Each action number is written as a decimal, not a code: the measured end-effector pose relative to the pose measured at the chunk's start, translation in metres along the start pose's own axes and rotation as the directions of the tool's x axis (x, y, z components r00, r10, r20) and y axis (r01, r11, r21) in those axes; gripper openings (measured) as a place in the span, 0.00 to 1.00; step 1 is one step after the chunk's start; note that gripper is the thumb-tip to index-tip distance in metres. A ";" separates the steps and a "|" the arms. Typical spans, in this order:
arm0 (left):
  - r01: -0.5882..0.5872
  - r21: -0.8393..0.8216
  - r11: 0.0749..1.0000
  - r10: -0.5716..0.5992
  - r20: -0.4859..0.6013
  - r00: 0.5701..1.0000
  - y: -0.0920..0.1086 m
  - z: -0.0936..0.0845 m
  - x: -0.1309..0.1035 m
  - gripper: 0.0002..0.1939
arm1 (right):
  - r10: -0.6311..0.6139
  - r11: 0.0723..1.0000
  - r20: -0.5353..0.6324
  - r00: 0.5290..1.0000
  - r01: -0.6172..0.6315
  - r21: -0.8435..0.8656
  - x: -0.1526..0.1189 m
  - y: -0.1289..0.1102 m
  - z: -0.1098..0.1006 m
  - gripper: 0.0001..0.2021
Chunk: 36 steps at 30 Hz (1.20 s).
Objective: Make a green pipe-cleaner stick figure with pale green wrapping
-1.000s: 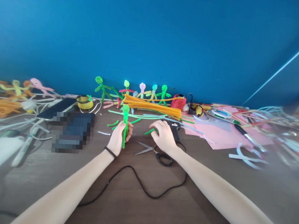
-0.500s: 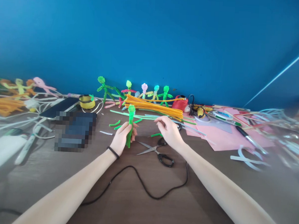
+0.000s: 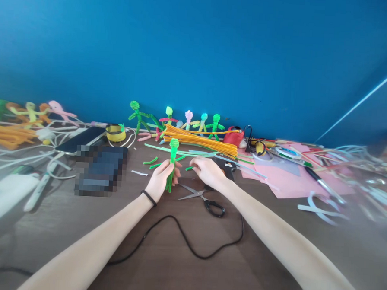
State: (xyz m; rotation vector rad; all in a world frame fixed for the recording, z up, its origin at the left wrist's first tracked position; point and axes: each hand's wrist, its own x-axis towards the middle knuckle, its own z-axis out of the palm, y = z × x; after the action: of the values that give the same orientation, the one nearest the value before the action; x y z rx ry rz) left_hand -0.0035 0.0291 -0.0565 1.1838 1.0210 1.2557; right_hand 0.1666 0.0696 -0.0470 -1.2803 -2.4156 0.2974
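My left hand (image 3: 159, 180) is closed around a green pipe cleaner figure (image 3: 173, 150), held upright with its round coiled head at the top and loose strands hanging below the fingers. A short green pipe cleaner piece (image 3: 189, 168) pokes out from the fingertips of my right hand (image 3: 208, 171), which are pinched together. Below that hand, open scissors (image 3: 199, 194) with black handles lie on the table. Short green offcuts (image 3: 150, 160) rest beyond my left hand.
An orange pipe cleaner bundle (image 3: 200, 141) lies before several finished figures (image 3: 215, 124) along the blue wall. A phone (image 3: 101, 168) and white cables are at left; pink paper (image 3: 285, 180) is at right. A black cord (image 3: 188, 244) crosses the front.
My right hand has moved left towards the figure, and the short green piece that lay beside it is now at its fingertips. My left hand still grips the figure.
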 end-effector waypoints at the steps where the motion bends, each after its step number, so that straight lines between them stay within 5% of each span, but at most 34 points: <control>1: 0.003 -0.006 1.000 -0.003 -0.002 1.000 0.001 0.000 0.000 0.10 | -0.010 1.000 -0.020 1.000 0.011 0.014 0.000 -0.002 -0.001 0.09; 4: 0.017 -0.039 0.999 -0.018 -0.004 1.000 0.001 0.000 0.000 0.09 | -0.010 0.999 -0.138 0.990 0.017 0.052 -0.013 -0.002 -0.012 0.09; 8: 0.014 -0.083 0.996 -0.014 -0.002 1.000 0.000 0.001 0.000 0.08 | 0.285 0.945 -0.198 0.938 -0.309 -0.105 -0.044 0.009 -0.041 0.07; 11: -0.009 -0.089 0.996 0.008 -0.004 1.000 -0.001 0.001 0.001 0.07 | 0.512 0.802 -0.166 0.843 -0.538 -0.259 -0.065 0.020 -0.057 0.15; 15: -0.041 -0.075 0.996 0.042 0.010 0.999 -0.001 0.000 0.001 0.07 | 0.624 0.742 -0.008 0.781 -0.596 -0.308 -0.078 0.028 -0.060 0.25; 22: -0.028 -0.049 0.998 0.029 0.009 1.000 0.001 -0.001 -0.001 0.07 | 0.570 0.821 0.102 0.815 -0.569 -0.039 -0.072 0.038 -0.053 0.12; 26: -0.035 -0.010 0.999 0.035 -0.009 0.999 0.004 0.000 -0.002 0.07 | 0.580 0.778 0.166 0.798 -0.602 0.177 -0.072 0.047 -0.054 0.11; 30: -0.051 -0.009 0.999 0.051 -0.016 0.999 0.004 0.000 -0.002 0.08 | 0.598 0.596 0.246 0.763 -0.629 0.499 -0.073 0.045 -0.053 0.11; 36: -0.030 -0.064 0.998 0.030 -0.002 1.000 0.003 -0.001 -0.002 0.10 | 0.383 0.189 0.233 0.894 -0.323 0.927 -0.065 0.023 -0.044 0.11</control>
State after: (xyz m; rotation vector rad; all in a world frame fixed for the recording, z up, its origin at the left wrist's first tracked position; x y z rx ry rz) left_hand -0.0051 0.0266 -0.0536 1.1536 0.9601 1.3028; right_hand 0.2361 0.0293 -0.0309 -1.0942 -1.2325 1.5716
